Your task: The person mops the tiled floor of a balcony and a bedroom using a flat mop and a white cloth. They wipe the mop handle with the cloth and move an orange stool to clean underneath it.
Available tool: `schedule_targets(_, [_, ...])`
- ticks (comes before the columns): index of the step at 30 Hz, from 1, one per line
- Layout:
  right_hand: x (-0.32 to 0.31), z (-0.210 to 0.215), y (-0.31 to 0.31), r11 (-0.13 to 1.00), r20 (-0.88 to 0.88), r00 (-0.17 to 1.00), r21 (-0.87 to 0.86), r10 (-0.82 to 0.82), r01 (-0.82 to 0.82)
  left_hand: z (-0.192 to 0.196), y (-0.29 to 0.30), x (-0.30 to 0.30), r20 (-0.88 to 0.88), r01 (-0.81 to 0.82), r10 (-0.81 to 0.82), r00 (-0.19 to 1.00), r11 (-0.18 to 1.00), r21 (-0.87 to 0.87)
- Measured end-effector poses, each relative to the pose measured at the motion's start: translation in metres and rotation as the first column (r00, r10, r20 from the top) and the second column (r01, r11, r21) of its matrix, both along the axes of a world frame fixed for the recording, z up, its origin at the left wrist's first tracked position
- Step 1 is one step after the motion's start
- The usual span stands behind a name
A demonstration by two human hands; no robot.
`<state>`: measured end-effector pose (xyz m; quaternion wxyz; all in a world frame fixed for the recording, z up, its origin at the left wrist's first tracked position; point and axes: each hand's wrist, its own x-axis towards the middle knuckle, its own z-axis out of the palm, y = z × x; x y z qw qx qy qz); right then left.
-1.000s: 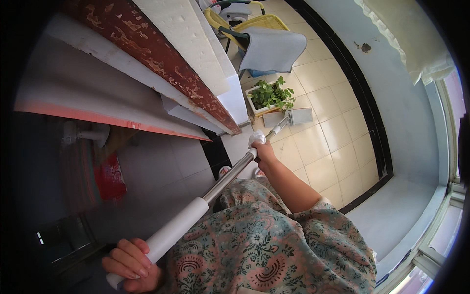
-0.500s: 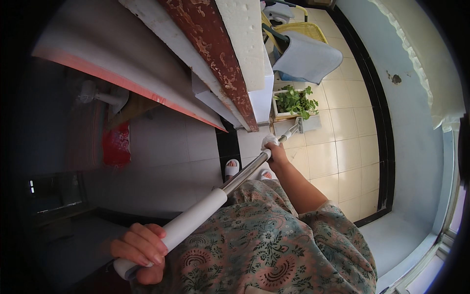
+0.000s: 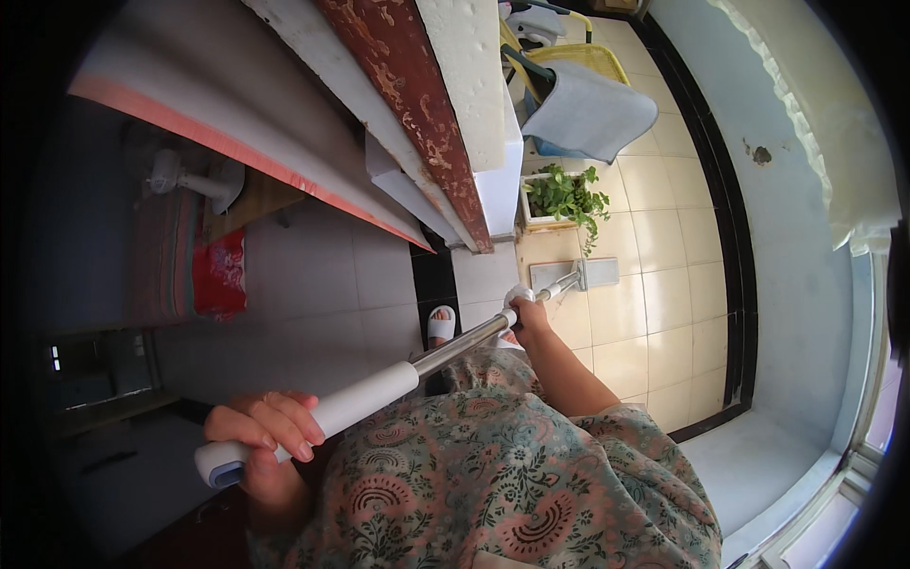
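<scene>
A flat mop (image 3: 462, 342) with a metal pole and white grips runs slantwise across my body. My left hand (image 3: 270, 431) is wrapped around the thick white handle near its lower-left end. Farther along, my right hand (image 3: 527, 318) grips the pole at a white collar. The mop's flat grey head (image 3: 600, 272) lies on the cream floor tiles, a little nearer to me than the potted plant (image 3: 566, 196) in its white rectangular planter.
A yellow chair (image 3: 607, 63) with a grey cloth (image 3: 592, 109) over it stands beyond the planter. A worn red-brown door frame (image 3: 403, 95) and a pink-edged curtain (image 3: 284, 171) are on the left. The blue-white wall (image 3: 787, 284) with black skirting bounds the right side.
The mop head has come toward me, away from the planter. My left hand and the handle end have moved slightly left and up in the picture.
</scene>
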<state>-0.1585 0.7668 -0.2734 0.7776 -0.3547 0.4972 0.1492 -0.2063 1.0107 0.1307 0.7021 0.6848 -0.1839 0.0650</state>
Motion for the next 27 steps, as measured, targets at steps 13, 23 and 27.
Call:
schedule_targets(13, [0.018, 0.048, 0.032, 0.988, 0.18, 0.983, 0.139, 0.043, -0.069, 0.037, 0.002, -0.011, 0.174, 0.111, -0.153, 0.973, 0.966, 0.231])
schedule_targets(23, [0.007, 0.029, 0.032, 0.991, -0.008, 0.993, -0.055, 0.118, -0.118, -0.001, 0.019, -0.011, 0.041, -0.281, 0.278, 0.96, 0.955, 0.095])
schedule_targets(27, [-0.008, 0.019, 0.022, 0.996, 0.009, 0.998, -0.064, 0.063, -0.063, -0.014, 0.026, -0.014, 0.062, -0.154, 0.148, 0.987, 0.983, 0.097])
